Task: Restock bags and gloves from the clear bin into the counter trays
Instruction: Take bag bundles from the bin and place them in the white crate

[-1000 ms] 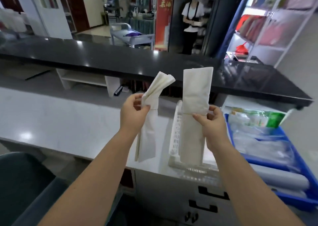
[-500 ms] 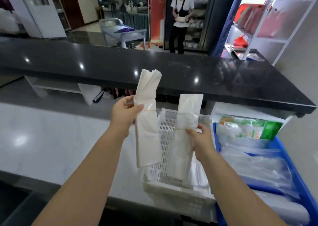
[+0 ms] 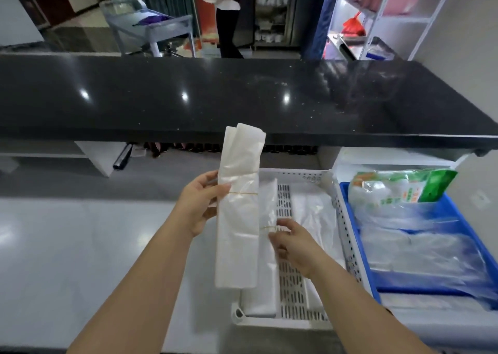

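Observation:
My left hand (image 3: 198, 202) grips a long bundle of white plastic bags (image 3: 238, 219) bound by a rubber band, held upright above the left edge of the white slotted tray (image 3: 343, 235). My right hand (image 3: 292, 241) pinches a second banded bag bundle (image 3: 265, 278) that lies lengthwise in the tray's left side. More white bags (image 3: 314, 213) lie in the tray's right side. The clear bin is not in view.
A blue tray (image 3: 452, 210) to the right holds clear plastic packs and a green-printed packet (image 3: 401, 186). A black raised counter (image 3: 242, 97) runs across behind. The white worktop (image 3: 80, 245) stretches left. A person stands beyond the counter by a cart (image 3: 151, 27).
My right hand has lowered its bundle from upright in the air down flat into the white tray. My left hand has brought its bundle lower and closer to the tray.

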